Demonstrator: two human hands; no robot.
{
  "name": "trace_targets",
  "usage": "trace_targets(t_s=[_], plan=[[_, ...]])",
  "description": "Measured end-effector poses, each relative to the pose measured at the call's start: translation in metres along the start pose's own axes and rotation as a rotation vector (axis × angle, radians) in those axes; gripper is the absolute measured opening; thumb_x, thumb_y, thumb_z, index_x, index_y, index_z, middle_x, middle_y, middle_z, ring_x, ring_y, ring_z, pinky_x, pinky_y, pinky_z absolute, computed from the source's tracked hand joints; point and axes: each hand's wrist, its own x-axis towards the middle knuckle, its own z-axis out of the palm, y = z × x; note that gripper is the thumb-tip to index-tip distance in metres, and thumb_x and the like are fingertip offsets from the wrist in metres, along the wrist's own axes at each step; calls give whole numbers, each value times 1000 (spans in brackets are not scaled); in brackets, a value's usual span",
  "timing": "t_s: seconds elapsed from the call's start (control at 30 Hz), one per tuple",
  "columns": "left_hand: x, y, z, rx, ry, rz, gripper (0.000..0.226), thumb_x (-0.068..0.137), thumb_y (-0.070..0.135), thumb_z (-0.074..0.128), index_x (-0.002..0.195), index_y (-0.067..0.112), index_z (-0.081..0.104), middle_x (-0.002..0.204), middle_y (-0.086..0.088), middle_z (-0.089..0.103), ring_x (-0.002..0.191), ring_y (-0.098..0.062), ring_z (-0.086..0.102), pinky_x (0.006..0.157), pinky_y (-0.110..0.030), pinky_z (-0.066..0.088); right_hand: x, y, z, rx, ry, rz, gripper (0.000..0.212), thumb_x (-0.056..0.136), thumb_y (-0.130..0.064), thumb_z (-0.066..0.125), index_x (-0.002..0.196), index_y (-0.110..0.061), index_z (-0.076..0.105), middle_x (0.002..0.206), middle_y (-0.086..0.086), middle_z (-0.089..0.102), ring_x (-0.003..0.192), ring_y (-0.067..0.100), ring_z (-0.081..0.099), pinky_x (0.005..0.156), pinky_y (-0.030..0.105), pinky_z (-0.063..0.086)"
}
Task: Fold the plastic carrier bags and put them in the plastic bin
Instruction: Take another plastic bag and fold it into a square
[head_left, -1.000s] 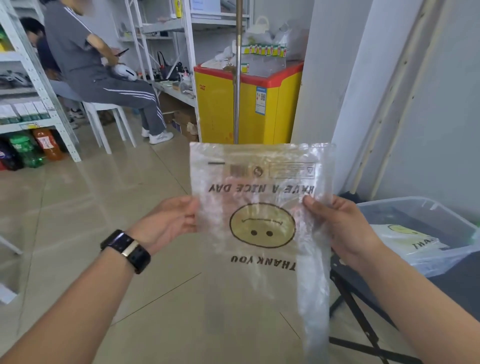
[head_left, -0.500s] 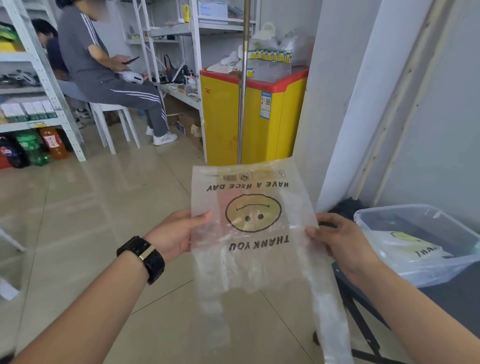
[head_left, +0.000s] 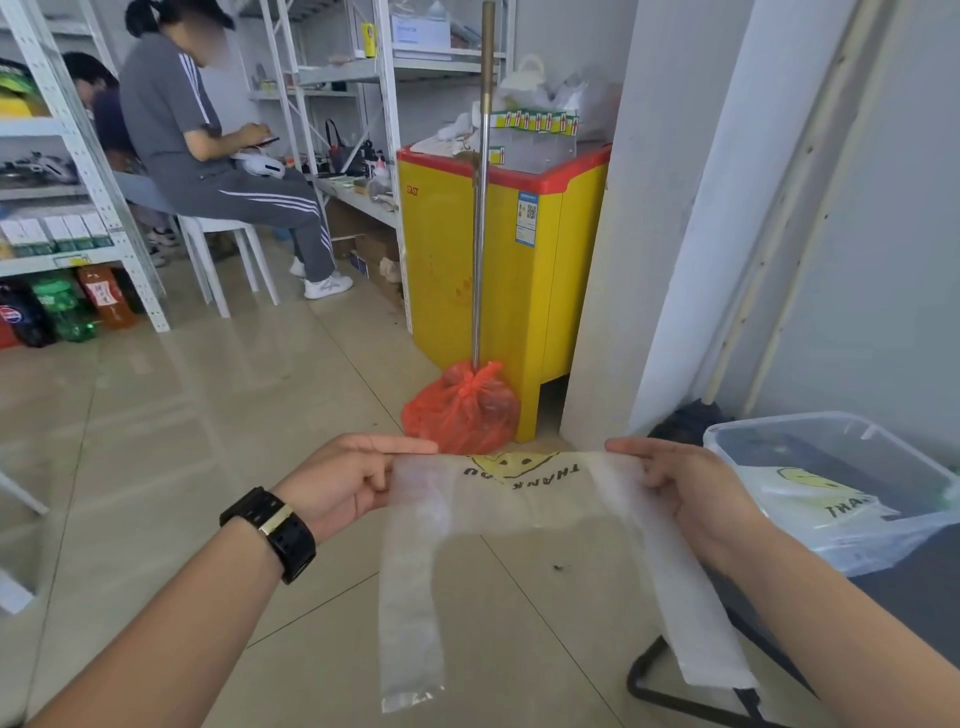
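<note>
I hold a clear plastic carrier bag (head_left: 519, 493) with a yellow smiley and "THANK YOU" print, stretched flat in front of me and folded over along its top edge. My left hand (head_left: 353, 480) pinches its left side and my right hand (head_left: 685, 483) pinches its right side. The bag's two handle strips hang down towards the floor. The clear plastic bin (head_left: 883, 452) stands at the right on a dark table, with another folded smiley bag (head_left: 815, 499) lying inside it.
A yellow chest freezer with a red rim (head_left: 498, 260) stands ahead, with a metal pole and a tied red bag (head_left: 462, 410) at its foot. A person sits on a white stool (head_left: 223, 249) at the left by metal shelving (head_left: 78, 156). A white pillar (head_left: 649, 234) rises behind the bin.
The bag's upper half has gone down and back, so only a narrow band with the smiley's edge now shows between my hands. My hands have moved lower and wider apart.
</note>
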Motion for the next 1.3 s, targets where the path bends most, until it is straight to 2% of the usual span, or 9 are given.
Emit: trace_targets(t_s=[0.13, 0.3, 0.43, 0.5, 0.63, 0.83, 1.03, 1.13, 1.3], plan=[[-1, 0, -7, 112, 10, 59, 49, 86, -21, 39, 118, 3, 67, 113, -21, 69, 96, -22, 68, 72, -21, 57, 2, -3, -10, -196, -143, -72, 54, 81, 27, 42, 116, -4, 69, 108, 17, 75, 100, 29, 69, 85, 31, 58], [5, -7, -6, 78, 162, 57, 17, 88, 16, 67, 94, 0, 72, 83, -14, 69, 78, -26, 63, 70, -29, 57, 4, 3, -14, -315, -49, -120, 19, 97, -12, 61, 95, -6, 78, 92, 12, 78, 83, 26, 72, 65, 21, 56], [13, -14, -5, 218, 318, 5, 28, 87, 33, 69, 97, 8, 75, 101, -5, 71, 89, -17, 59, 76, -26, 45, 12, 13, -10, -313, 56, -25, 25, 87, -34, 71, 93, -11, 80, 104, 8, 77, 105, 33, 67, 101, 44, 51], [13, -14, -2, 197, 353, 9, 27, 87, 32, 69, 99, 9, 75, 108, -7, 72, 98, -18, 62, 77, -25, 43, 10, 13, -3, -269, 108, -1, 22, 89, -26, 70, 92, -6, 78, 102, 14, 76, 102, 35, 68, 101, 44, 51], [9, -10, 7, 64, 373, 38, 17, 88, 20, 69, 96, 5, 67, 104, -18, 73, 86, -28, 72, 81, -34, 54, 6, 14, 6, -240, 112, -53, 18, 91, -14, 69, 102, 0, 68, 100, 22, 74, 86, 35, 74, 73, 31, 59], [3, -4, 10, 61, 402, 102, 17, 90, 13, 66, 106, 11, 62, 91, -16, 69, 75, -27, 67, 61, -29, 58, 6, 14, 6, -239, 154, -164, 8, 89, -10, 72, 96, -9, 73, 95, 24, 72, 76, 31, 65, 86, 51, 57], [-2, -2, -2, 209, 209, 164, 22, 77, 8, 77, 99, 11, 76, 98, -8, 74, 89, -17, 69, 75, -23, 57, -1, -2, -4, -373, -66, -158, 35, 65, -11, 88, 99, -15, 79, 101, 17, 76, 97, 37, 70, 95, 39, 56], [0, -2, -8, 394, 261, 271, 19, 73, 3, 80, 88, 15, 78, 86, 0, 75, 80, -11, 67, 73, -13, 53, -4, -6, -7, -540, -45, -261, 19, 78, -7, 80, 96, -11, 79, 96, 16, 76, 86, 30, 71, 74, 22, 59], [3, -4, -16, 669, 309, 397, 13, 80, 15, 78, 70, 23, 76, 81, -1, 65, 72, -12, 59, 74, -25, 46, -2, -6, -9, -827, -14, -395, 14, 92, -23, 68, 82, -16, 76, 99, -5, 67, 94, 16, 64, 96, 40, 53]])
